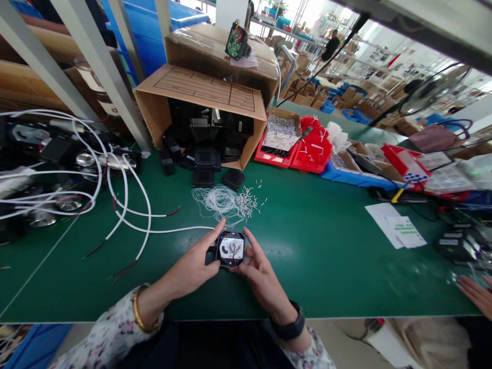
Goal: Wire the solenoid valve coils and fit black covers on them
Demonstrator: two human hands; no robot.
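Two bare hands, left hand (194,269) and right hand (263,279), grasped a square black, white-centred housing (230,249) near the front edge of the green counter (326,251); beyond lay tangled translucent strands (218,200) beside tiny silvery pins (246,202); an open brown cardboard box (200,84) stood toward the back edge.

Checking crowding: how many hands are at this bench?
3: left hand and right hand at the black housing, a co-worker's hand at the right edge; others may be hidden.
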